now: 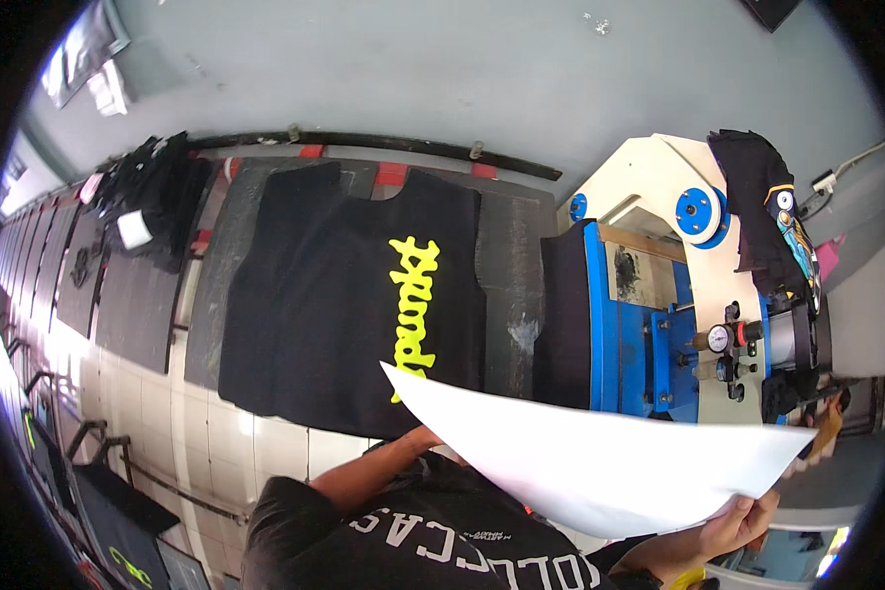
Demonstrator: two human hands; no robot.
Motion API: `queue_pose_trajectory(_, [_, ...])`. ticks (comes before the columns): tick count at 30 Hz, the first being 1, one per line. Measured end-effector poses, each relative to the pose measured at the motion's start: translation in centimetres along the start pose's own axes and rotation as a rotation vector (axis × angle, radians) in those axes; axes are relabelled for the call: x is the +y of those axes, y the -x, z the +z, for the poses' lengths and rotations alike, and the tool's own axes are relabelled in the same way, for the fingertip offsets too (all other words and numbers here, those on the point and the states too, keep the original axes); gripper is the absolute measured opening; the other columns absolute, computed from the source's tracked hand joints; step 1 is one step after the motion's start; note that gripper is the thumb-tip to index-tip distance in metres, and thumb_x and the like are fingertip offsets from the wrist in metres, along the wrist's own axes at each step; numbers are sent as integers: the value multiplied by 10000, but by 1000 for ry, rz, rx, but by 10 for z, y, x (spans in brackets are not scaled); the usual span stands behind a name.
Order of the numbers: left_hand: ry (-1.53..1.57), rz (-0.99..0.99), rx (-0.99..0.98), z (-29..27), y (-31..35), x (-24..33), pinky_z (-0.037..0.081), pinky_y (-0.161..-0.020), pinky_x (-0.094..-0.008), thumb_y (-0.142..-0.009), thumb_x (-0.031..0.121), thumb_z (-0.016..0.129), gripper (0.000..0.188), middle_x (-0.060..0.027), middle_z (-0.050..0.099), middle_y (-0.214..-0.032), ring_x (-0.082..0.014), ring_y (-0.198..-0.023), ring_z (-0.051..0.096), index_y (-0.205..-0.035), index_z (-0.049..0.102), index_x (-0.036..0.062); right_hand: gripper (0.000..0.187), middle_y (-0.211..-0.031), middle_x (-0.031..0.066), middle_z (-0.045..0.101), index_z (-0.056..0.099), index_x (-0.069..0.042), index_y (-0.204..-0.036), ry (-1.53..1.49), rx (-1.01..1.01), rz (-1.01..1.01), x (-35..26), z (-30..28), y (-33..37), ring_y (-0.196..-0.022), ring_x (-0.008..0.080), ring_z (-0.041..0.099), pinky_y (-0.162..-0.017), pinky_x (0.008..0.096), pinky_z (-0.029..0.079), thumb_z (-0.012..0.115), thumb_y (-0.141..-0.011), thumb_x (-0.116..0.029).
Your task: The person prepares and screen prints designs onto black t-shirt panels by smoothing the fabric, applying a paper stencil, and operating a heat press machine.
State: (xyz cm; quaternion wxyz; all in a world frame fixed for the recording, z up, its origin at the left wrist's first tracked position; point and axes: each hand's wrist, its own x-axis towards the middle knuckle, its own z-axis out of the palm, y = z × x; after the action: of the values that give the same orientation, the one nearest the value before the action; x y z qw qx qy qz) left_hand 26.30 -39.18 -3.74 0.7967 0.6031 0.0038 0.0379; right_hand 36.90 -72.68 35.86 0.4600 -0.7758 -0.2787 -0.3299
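A large white sheet (600,452) stretches across the front of me, bowed and lifted off the table. At its lower right edge, my right hand (737,528) grips it between thumb and fingers. My left hand (425,438) is by the sheet's left part, close to the shirt's near edge; the sheet covers its fingers. Beyond the sheet, a black shirt (315,285) lies flat on a dark board (516,226). Bright yellow lettering (415,305) runs down the shirt's right side, and the sheet's corner overlaps its near end.
At the right stands a blue and cream press machine (649,324) with a pressure gauge (720,339). A dark printed garment (772,216) hangs over it. Dark cloths (152,202) are heaped at the far left, beside a row of boards (133,305). Behind runs a grey wall (413,79).
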Motion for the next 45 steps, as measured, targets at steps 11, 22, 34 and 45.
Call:
queue_pose_trajectory(11, [96, -60, 805, 88, 190, 148, 495, -888, -318, -917, 161, 657, 327, -60, 678, -1097, -146, -987, 620, -1190, 625, -16, 341, -908, 88, 610, 515, 39, -1187, -344, -406, 312, 59, -6, 38, -787, 109, 549, -687, 220, 436, 572, -976, -223])
queue_pose_trajectory(22, [424, -412, 1727, 334, 624, 22, 477, -940, -492, -936, 133, 612, 463, -169, 601, -1231, -312, -1087, 602, -1347, 466, -22, 207, -613, 14, 465, 579, 16, -1040, -609, 52, 260, 163, -66, 38, -530, 82, 403, -522, 219, 339, 516, -1001, -178])
queue_pose_trajectory(34, [434, -499, 2489, 488, 609, -93, 459, -918, -536, -846, 148, 620, 487, -204, 602, -1221, -387, -1097, 585, -1301, 518, 7, 235, -627, 14, 461, 573, 41, -1075, -609, -15, 142, 169, -76, 28, -568, 84, 429, -522, 221, 340, 490, -1016, -171])
queue_pose_trajectory(45, [-1642, -752, 2480, 274, 614, -41, 368, -1038, -470, -760, 84, 584, 520, -187, 572, -1248, -371, -1202, 503, -1269, 544, -16, 252, -692, 39, 533, 594, 53, -984, 2, 292, 207, 228, -104, 46, -636, 110, 502, -595, 253, 442, 473, -1030, -163])
